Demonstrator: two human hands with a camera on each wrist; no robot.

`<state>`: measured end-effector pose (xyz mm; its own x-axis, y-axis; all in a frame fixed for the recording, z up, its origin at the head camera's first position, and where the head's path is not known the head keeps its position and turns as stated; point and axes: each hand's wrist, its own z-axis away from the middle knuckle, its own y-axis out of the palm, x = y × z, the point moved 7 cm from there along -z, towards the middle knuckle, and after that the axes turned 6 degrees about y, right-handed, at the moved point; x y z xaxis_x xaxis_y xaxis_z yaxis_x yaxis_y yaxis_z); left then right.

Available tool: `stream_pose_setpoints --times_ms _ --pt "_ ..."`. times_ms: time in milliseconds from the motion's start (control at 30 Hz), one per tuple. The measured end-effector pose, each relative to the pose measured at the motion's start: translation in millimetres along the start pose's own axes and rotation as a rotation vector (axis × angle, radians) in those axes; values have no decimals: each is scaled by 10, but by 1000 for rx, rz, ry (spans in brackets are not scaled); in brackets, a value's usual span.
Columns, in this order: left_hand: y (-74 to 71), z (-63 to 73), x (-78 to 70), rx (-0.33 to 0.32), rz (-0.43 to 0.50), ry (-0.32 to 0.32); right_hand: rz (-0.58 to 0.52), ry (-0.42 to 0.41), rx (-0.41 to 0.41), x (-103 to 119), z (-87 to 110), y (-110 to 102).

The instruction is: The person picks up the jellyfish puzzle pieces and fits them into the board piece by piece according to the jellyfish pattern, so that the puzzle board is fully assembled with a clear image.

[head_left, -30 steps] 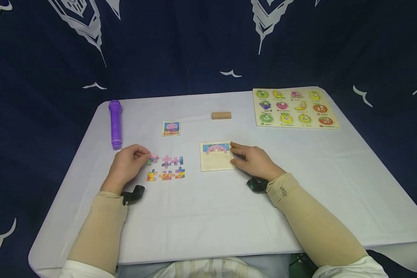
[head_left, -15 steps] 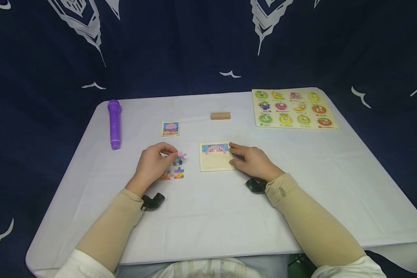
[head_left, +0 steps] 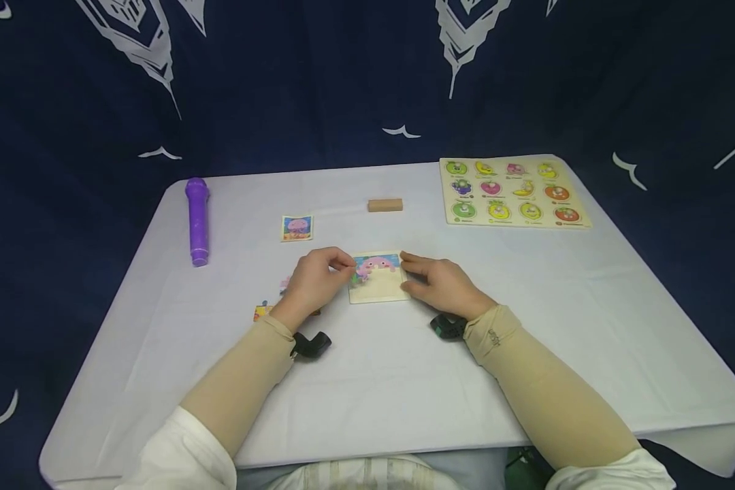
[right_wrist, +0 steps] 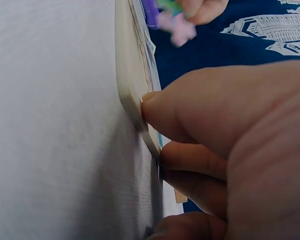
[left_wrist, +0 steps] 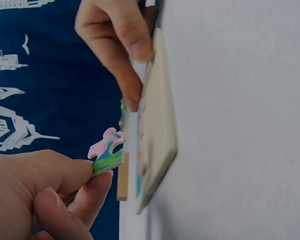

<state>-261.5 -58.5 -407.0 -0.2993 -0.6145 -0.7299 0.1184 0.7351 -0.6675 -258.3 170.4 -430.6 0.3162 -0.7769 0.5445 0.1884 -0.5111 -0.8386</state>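
Between thumb and fingertips my left hand point(head_left: 315, 279) pinches a jigsaw piece point(left_wrist: 107, 152), pink, blue and green with knobbed edges. It hovers over the left side of a square wooden puzzle tray point(head_left: 376, 292). Along the tray's top runs a filled strip with a pink animal face point(head_left: 376, 262); bare wood shows below. My right hand point(head_left: 444, 282) rests its thumb and fingertips, apart, against the tray's right edge. Loose puzzle pieces point(head_left: 263, 312) lie left of the tray, partly hidden by my left hand and wrist.
A small picture card point(head_left: 297, 229) lies beyond the loose pieces. Farther back are a wooden block point(head_left: 385, 205), a purple microphone-shaped tube point(head_left: 199, 221) at left, and a fruit-picture board point(head_left: 514, 192) at right. A patterned dark blue curtain point(head_left: 318, 82) hangs behind the white table point(head_left: 367, 395).
My left hand has carried the pinched jigsaw piece rightward, from the loose pieces to the tray's left side. My right hand stays at the tray's right edge.
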Motion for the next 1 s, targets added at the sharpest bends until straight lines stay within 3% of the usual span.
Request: stream_pose_setpoints --times_ms 233,467,667,1000 --pt "132 -57 81 12 -15 -27 3 -8 10 24 -27 32" --pt "182 -45 96 29 -59 -8 4 -5 11 11 -16 32" --pt "240 -30 63 65 -171 10 -4 2 10 -7 -8 28" --pt "267 -55 27 48 -241 65 -1 12 15 -24 -9 22"
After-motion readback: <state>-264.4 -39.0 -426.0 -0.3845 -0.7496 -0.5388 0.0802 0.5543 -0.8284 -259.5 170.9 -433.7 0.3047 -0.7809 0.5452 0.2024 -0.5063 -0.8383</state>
